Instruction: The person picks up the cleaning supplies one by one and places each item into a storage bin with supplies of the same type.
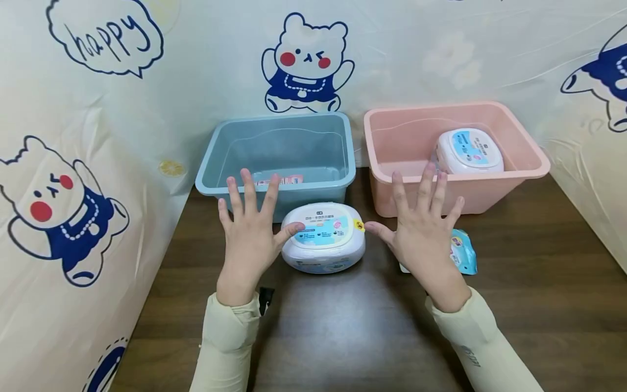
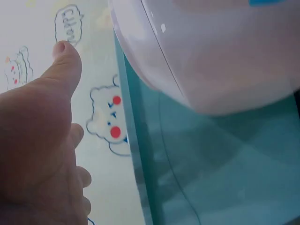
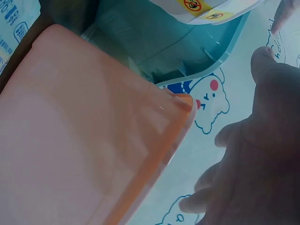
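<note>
Both hands hover with fingers spread and hold nothing. The left hand (image 1: 250, 239) is in front of the blue bin (image 1: 289, 191), its thumb over the left side of a white lidded plastic tub (image 1: 323, 256) with a blue label. From the head view I cannot tell whether that thumb touches the lid. On the other side, the right hand (image 1: 423, 234) is before the pink bin (image 1: 455, 196), its thumb tip near the yellow sticker (image 1: 359, 225) on the tub. Partly hidden behind the right hand lies a light-blue packet (image 1: 462, 253).
A second white tub (image 1: 470, 152) sits inside the pink bin. A small pink-and-white packet (image 1: 289, 179) lies in the blue bin, partly behind the left fingers. The bins stand side by side at the back of the wooden table (image 1: 338, 337), against a printed cloth (image 1: 392, 43).
</note>
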Demonstrator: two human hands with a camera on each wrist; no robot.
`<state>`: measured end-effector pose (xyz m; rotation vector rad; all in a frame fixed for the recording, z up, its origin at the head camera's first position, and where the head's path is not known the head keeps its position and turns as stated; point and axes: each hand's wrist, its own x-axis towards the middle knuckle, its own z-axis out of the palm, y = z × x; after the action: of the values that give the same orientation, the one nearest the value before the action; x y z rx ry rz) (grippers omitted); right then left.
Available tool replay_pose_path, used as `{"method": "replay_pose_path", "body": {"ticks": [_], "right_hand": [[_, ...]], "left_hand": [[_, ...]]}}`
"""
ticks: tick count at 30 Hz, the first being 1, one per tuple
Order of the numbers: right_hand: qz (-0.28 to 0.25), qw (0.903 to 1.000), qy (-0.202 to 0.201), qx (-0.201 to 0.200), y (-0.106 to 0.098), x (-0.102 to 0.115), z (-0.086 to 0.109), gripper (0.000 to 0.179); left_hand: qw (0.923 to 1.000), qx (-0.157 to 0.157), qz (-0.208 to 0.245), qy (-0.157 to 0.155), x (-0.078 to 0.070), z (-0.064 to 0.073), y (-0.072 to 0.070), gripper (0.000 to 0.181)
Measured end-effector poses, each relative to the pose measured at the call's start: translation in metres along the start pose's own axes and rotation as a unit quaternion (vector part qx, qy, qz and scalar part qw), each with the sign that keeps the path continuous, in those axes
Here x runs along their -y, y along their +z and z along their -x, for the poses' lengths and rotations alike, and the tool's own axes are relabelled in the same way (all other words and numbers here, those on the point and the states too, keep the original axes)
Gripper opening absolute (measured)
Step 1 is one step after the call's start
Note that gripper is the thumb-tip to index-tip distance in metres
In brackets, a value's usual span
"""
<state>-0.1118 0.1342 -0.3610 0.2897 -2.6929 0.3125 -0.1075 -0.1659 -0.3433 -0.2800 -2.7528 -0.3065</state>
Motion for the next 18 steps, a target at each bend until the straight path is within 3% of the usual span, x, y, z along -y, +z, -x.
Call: {"method": "replay_pose_path", "body": {"ticks": [8,18], "right_hand": [[-0.034,0.9962,0.044,0.067,-0.005,-0.001,-0.001,0.113],[-0.04,0.994,0.077,0.067,-0.01,-0.014,-0.004,0.095]], "left_hand": [[0.9994,0.01,0.023,-0.025,0.021,-0.002,-0.001,0.103],[0.9983,0.0,0.03,-0.05,0.039,-0.005,-0.005,0.102]]}}
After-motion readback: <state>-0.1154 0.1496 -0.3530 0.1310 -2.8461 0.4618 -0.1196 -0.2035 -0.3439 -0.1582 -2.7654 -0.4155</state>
